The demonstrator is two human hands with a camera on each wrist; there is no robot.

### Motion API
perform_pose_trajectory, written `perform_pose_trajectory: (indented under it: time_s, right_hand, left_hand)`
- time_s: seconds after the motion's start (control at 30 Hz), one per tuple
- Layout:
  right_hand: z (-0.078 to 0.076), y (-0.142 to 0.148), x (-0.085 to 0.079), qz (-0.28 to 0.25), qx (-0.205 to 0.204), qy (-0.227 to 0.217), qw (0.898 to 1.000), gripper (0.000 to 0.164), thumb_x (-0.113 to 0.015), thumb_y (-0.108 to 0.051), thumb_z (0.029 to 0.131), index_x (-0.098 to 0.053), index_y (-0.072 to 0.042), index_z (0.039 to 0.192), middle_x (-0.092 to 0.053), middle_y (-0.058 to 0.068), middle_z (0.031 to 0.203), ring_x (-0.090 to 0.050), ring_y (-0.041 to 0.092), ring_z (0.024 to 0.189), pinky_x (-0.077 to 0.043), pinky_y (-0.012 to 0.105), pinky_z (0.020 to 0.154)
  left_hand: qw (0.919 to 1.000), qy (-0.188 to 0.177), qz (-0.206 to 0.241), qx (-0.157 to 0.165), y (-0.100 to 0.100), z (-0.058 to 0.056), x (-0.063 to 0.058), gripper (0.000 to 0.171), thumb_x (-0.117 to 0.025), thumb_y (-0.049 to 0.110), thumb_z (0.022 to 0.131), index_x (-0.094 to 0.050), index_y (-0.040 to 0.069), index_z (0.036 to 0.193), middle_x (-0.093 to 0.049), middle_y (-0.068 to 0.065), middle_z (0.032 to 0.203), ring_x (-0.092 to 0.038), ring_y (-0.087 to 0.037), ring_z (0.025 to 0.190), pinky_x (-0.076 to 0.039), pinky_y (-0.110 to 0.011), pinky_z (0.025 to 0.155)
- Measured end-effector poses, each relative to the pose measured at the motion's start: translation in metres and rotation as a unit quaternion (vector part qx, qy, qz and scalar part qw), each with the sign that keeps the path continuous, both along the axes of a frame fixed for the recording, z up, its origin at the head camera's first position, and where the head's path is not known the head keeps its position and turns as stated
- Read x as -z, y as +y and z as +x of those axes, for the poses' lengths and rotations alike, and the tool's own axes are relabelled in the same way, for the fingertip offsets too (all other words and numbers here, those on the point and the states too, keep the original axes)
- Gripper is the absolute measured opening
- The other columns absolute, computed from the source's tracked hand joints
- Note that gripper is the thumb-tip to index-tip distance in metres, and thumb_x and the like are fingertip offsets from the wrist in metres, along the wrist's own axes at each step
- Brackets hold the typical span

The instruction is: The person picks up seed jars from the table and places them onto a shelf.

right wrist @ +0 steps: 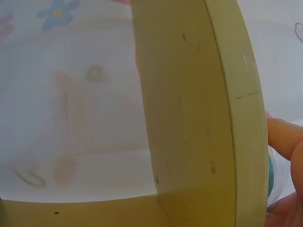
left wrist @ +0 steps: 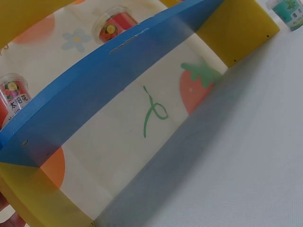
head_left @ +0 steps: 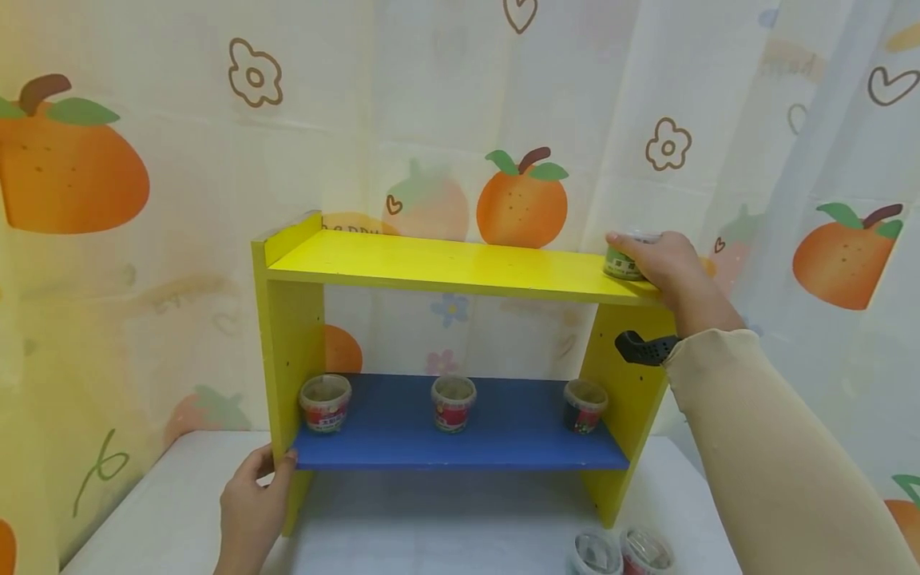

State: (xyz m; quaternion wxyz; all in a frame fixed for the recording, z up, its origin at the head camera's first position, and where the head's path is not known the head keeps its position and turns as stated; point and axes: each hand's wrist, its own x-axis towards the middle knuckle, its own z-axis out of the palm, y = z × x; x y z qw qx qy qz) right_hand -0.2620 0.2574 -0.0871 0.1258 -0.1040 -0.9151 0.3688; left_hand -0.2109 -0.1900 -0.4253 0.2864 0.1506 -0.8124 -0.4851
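Note:
A small two-tier shelf, with a yellow top board (head_left: 431,259) and a blue lower board (head_left: 460,447), stands on a white table. My right hand (head_left: 672,267) grips a small clear plastic cup with a green label (head_left: 618,265) at the right end of the top board. In the right wrist view, the yellow board hides most of this cup. My left hand (head_left: 253,507) holds the left side panel (head_left: 276,359) near the blue board's front corner, thumb at its front edge. Along the blue board sit a left cup (head_left: 325,407), a middle cup (head_left: 453,406) and a right cup (head_left: 585,409).
Two more cups stand close together on the table at the front right, a clear-lidded cup (head_left: 596,554) and a red-labelled cup (head_left: 647,553). A curtain (head_left: 402,104) printed with fruit hangs right behind the shelf. The white tabletop (head_left: 431,527) extends under and before it.

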Motion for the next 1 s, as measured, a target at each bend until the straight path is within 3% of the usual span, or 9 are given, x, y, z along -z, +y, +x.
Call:
perform_pose_trajectory:
  time_s: [0.3,0.43,0.53,0.63,0.77,0.87,1.0]
  right_hand:
    - [0.004,0.0,0.0,-0.014,0.001,0.015,1.0,0.113,-0.054,-0.079,0.078,-0.025,0.002,0.151,-0.041,0.017,0.126,-0.043,0.03,0.106,-0.043,0.034,0.084]
    - [0.008,0.0,0.002,-0.028,-0.001,0.028,0.999,0.12,-0.053,-0.081,0.077,-0.011,0.0,0.155,-0.032,0.024,0.148,-0.038,0.036,0.121,-0.041,0.045,0.102]
    - [0.012,0.0,0.006,-0.034,-0.003,0.047,0.998,0.124,-0.053,-0.08,0.078,0.003,-0.003,0.157,-0.013,0.024,0.161,-0.028,0.041,0.138,-0.028,0.054,0.115]
    - [0.017,0.0,0.011,-0.042,-0.008,0.077,0.996,0.122,-0.055,-0.077,0.08,0.009,-0.007,0.157,-0.004,0.02,0.164,-0.018,0.04,0.148,-0.02,0.056,0.119]
    - [0.027,0.001,0.023,-0.056,-0.025,0.124,0.99,0.111,-0.055,-0.068,0.087,0.01,-0.012,0.157,-0.002,0.012,0.165,-0.011,0.032,0.152,-0.019,0.051,0.12]
    - [0.039,0.003,0.038,-0.076,-0.033,0.178,0.98,0.098,-0.057,-0.056,0.092,0.002,-0.016,0.159,-0.003,0.004,0.166,-0.01,0.024,0.152,-0.02,0.046,0.12]
    - [0.058,0.005,0.069,-0.072,-0.036,0.264,0.961,0.081,-0.061,-0.042,0.095,-0.015,-0.02,0.158,-0.014,0.0,0.165,-0.019,0.018,0.151,-0.024,0.039,0.119]
  left_hand:
    - [1.0,0.001,0.001,0.005,0.0,0.0,0.001,0.047,-0.054,0.037,0.1,-0.06,-0.002,0.124,-0.067,-0.027,0.111,-0.061,-0.041,0.107,-0.053,-0.058,0.085]
    - [1.0,-0.002,0.001,0.004,-0.001,0.0,0.0,0.046,-0.054,0.037,0.1,-0.06,-0.002,0.125,-0.067,-0.026,0.113,-0.06,-0.04,0.109,-0.052,-0.059,0.087]
    - [1.0,-0.001,0.002,0.008,-0.001,0.001,0.0,0.047,-0.054,0.037,0.1,-0.06,-0.002,0.125,-0.067,-0.026,0.114,-0.06,-0.041,0.11,-0.052,-0.059,0.087]
    - [0.9999,0.003,0.001,0.011,-0.002,0.001,0.0,0.046,-0.054,0.037,0.1,-0.06,-0.002,0.124,-0.067,-0.026,0.113,-0.06,-0.04,0.109,-0.053,-0.058,0.086]
    - [0.9999,0.007,-0.001,0.01,-0.002,0.001,0.001,0.045,-0.055,0.036,0.099,-0.061,-0.001,0.123,-0.068,-0.025,0.111,-0.062,-0.039,0.107,-0.054,-0.056,0.085]
    - [0.9999,0.012,0.0,0.012,-0.003,0.002,0.001,0.044,-0.055,0.036,0.099,-0.061,0.0,0.123,-0.068,-0.025,0.111,-0.062,-0.038,0.108,-0.053,-0.057,0.085]
    - [0.9998,0.01,0.0,0.015,-0.003,0.003,0.001,0.045,-0.054,0.037,0.1,-0.061,-0.001,0.124,-0.068,-0.025,0.112,-0.061,-0.039,0.108,-0.053,-0.058,0.085]
